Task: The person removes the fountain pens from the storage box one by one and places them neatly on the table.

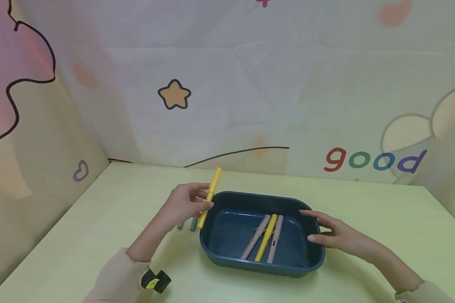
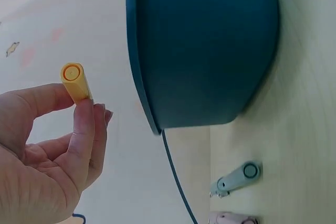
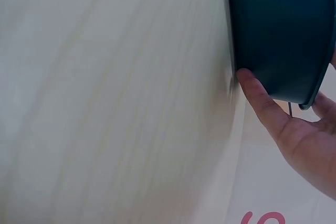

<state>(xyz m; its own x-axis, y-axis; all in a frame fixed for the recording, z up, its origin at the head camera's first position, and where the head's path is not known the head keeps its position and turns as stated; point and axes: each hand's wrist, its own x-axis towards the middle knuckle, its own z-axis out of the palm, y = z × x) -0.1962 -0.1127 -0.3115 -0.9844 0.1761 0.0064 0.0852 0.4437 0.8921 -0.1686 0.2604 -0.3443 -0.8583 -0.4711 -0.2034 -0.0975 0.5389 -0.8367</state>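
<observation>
Work judged partway: three pens [image 1: 266, 238] laid in dark-blue basin [image 1: 227, 235]; green pen [image 2: 239, 178], pinkish pen [image 2: 228, 217] left outside, on tabletop [image 1: 136, 189] to left. Yellow pen [image 1: 211, 192] pinched by left hand [image 1: 186, 202] near left rim, not yet inside. Basin's right end gripped by right hand [image 1: 337, 235].

Six pens show in all. Three lie in the one blue basin [image 1: 227, 235]: a single yellow pen [image 1: 266, 237] and two pinkish-grey pens [image 1: 255, 237]. A second yellow one [image 1: 211, 195] is in the left hand [image 1: 186, 202], and two more rest on the bench [image 1: 155, 181] left of the basin, one greenish pen [image 2: 241, 177] and one pinkish pen [image 2: 231, 217]. Hands number two, counting the right hand [image 1: 337, 233]. The backdrop bears one black-outlined star [image 1: 174, 94] and one four-letter word [image 1: 375, 160].
</observation>
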